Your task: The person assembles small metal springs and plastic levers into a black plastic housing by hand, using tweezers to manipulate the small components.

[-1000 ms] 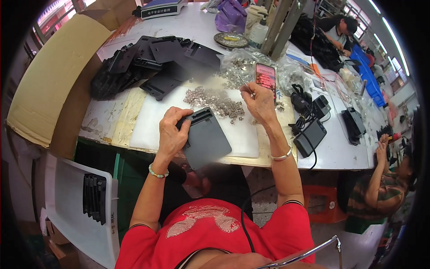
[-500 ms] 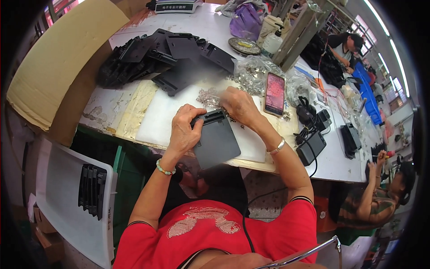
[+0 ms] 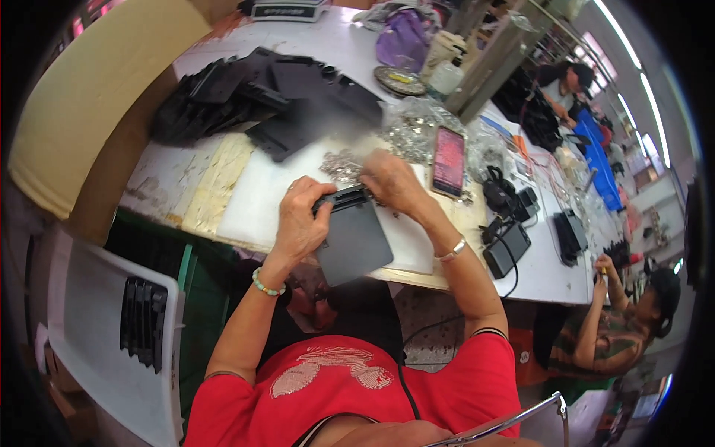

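My left hand (image 3: 302, 217) grips a flat black plastic panel (image 3: 354, 249) by its far left corner, thumb on top. A slotted strip runs along the panel's far end, and its near end juts over the table edge. At the far right corner, my right hand (image 3: 392, 179) has its fingers curled together in a pinch; whatever lies between the fingertips is hidden. Just beyond the panel, a small heap of shiny metal pieces (image 3: 341, 165) lies on a white foam sheet (image 3: 257, 195).
Black plastic panels (image 3: 223, 93) are piled at the back left. A phone (image 3: 449, 160), a bag of metal parts (image 3: 413, 128) and black adapters (image 3: 507, 246) lie to the right. A grey bin (image 3: 89, 313) holding black parts stands at left. Two other people sit at right.
The whole view has shifted slightly. My right hand has stayed by the panel's far right corner with its fingers drawn in more; my left hand still holds the panel.
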`<state>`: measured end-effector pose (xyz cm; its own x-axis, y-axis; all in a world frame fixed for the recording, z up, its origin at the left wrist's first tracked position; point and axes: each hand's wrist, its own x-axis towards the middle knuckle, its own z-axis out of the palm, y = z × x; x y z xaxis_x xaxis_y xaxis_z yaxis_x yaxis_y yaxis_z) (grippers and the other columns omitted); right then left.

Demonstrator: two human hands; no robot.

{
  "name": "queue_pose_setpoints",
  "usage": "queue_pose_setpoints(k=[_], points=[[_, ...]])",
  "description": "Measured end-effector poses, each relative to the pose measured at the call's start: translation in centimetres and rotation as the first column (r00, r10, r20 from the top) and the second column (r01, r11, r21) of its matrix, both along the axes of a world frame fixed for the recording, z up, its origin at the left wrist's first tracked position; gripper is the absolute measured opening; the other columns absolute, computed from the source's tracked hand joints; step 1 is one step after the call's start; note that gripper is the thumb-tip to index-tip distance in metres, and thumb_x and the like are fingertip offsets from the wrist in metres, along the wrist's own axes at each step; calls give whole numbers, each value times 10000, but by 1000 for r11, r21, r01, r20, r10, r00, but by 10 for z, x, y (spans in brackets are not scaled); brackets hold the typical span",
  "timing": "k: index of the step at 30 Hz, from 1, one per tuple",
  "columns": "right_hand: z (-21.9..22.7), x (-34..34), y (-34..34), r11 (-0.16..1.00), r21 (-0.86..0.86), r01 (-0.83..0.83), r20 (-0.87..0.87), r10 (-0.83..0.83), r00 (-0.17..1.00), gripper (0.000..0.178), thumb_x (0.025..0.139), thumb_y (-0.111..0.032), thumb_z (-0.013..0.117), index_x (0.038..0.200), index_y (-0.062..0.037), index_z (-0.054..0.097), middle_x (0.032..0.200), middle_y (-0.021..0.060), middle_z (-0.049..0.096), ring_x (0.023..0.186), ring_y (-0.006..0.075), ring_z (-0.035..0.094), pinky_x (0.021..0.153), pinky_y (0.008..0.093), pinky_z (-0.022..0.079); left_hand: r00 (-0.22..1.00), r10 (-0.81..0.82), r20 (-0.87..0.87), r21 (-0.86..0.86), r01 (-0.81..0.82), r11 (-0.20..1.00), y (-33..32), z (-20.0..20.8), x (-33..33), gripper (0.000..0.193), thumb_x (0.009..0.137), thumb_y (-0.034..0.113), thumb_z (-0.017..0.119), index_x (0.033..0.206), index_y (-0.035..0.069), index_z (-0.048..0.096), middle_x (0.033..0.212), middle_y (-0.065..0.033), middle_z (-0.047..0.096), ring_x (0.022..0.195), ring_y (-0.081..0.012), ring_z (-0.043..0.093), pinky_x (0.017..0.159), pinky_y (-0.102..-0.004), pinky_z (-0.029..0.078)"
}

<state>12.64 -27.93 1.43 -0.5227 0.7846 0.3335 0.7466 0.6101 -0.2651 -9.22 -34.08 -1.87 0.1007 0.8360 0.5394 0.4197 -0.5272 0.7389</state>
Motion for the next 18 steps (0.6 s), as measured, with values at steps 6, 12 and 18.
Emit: queue_pose_setpoints(k=[6, 12, 18], points=[[4, -3, -4, 999, 40, 29, -81, -26, 996, 118, 867, -139, 668, 882, -26, 635, 903, 175, 623, 860, 386, 645, 746, 475, 524, 1000, 2, -14, -10, -2, 1000, -4, 3, -4, 202, 766, -31, 657, 962, -10, 701, 884, -140, 623, 889, -319, 609, 819, -401, 482], [17, 82, 34, 736, 156, 659, -361, -578, 732, 166, 873, -195, 670, 915, -35, 686, 926, 184, 715, 879, 347, 701, 729, 431, 550, 1000, 2, -2, -46, -2, 999, -5, 6, -1, 210, 765, -38, 656, 970, -18, 700, 896, -137, 620, 894, -318, 611, 827, -392, 485], [36, 133, 65, 597, -5, 802, -8, -802, 597, 603, 773, -475, 757, 1171, -42, 622, 1066, 216, 717, 1026, 382, 687, 871, 457, 540, 1000, 2, 15, -59, -1, 998, -3, 4, -4, 213, 765, -39, 654, 972, -20, 701, 904, -136, 617, 908, -315, 604, 836, -394, 484]])
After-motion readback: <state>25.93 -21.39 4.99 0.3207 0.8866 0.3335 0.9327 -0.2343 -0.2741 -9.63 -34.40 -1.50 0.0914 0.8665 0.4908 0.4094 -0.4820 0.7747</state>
